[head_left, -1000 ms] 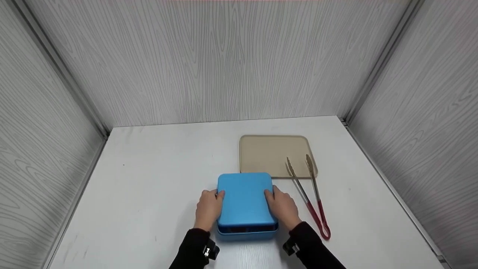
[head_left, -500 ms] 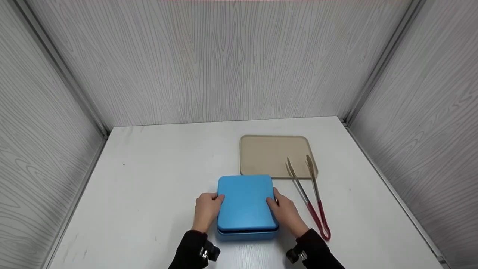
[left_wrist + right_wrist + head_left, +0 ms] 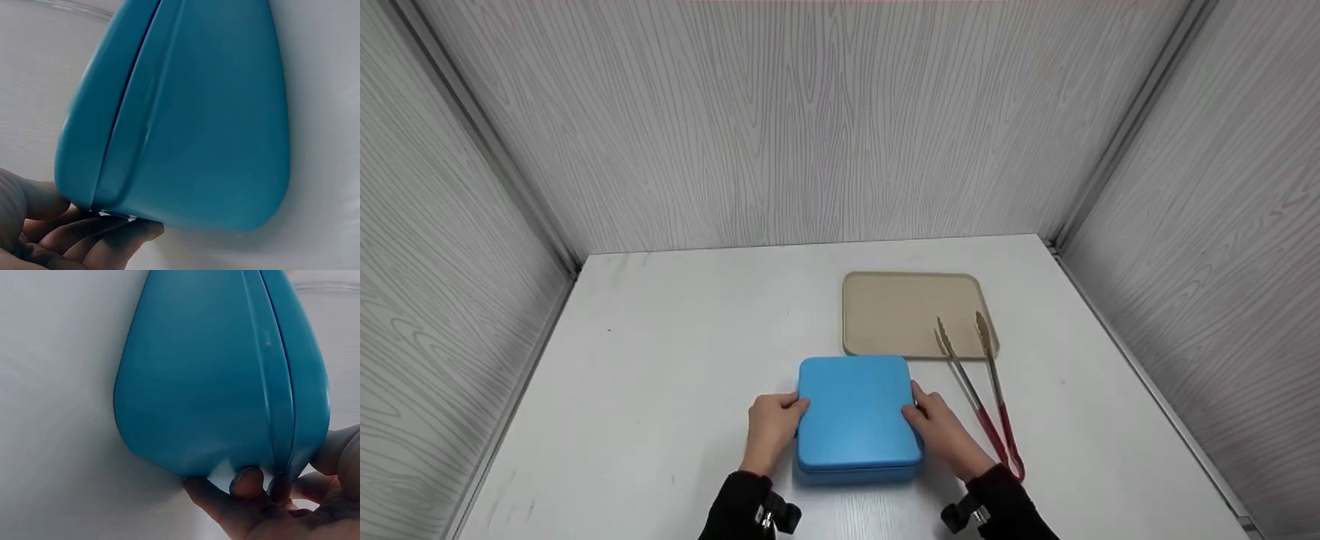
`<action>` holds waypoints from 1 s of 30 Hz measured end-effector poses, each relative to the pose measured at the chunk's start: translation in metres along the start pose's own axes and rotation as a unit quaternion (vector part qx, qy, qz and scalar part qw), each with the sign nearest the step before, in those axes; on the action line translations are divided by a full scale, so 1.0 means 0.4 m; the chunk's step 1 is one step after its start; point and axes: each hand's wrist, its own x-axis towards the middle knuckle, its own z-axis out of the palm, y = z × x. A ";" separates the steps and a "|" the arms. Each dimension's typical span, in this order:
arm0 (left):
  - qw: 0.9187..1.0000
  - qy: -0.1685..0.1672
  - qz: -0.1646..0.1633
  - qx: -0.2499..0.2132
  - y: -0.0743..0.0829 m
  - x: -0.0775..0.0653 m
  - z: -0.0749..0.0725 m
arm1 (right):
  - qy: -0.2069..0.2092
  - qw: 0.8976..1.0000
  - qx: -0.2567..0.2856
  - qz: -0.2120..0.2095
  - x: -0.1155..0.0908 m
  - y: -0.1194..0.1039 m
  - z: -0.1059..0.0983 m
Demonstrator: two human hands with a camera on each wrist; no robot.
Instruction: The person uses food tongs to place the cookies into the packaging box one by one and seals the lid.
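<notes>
In the head view a blue lidded box stands on the white table, its lid (image 3: 859, 409) lying level on the box body (image 3: 855, 475). Only a thin seam shows between the two, also in both wrist views. My left hand (image 3: 771, 427) holds the lid's left side, thumb on its top edge and fingers down along the side wall. On the opposite side my right hand (image 3: 945, 435) grips in the same way. In the left wrist view the fingers (image 3: 121, 242) bend against the side wall below the seam. The box's contents are hidden.
Behind the box lies a flat beige tray (image 3: 907, 311). Tongs (image 3: 988, 397) with red handles lie to the right, their metal tips over the tray's front right corner and their handles near my right hand. Grey wood-grain panels (image 3: 810, 127) enclose the table at the back and sides.
The lid has come down and toward me, and the dark gap at the box's front has closed to a thin seam. Both hands have moved slightly toward me with it.
</notes>
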 end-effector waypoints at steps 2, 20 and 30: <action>1.000 0.000 0.002 -0.004 -0.002 -0.001 -0.002 | -0.004 1.000 0.006 0.004 0.000 -0.001 -0.001; 0.986 0.003 0.119 0.121 0.016 -0.030 0.007 | 0.136 0.974 -0.158 -0.087 0.017 -0.029 -0.005; 0.882 0.040 0.316 0.346 0.038 -0.011 0.049 | 0.139 0.924 -0.318 -0.161 0.064 -0.081 0.050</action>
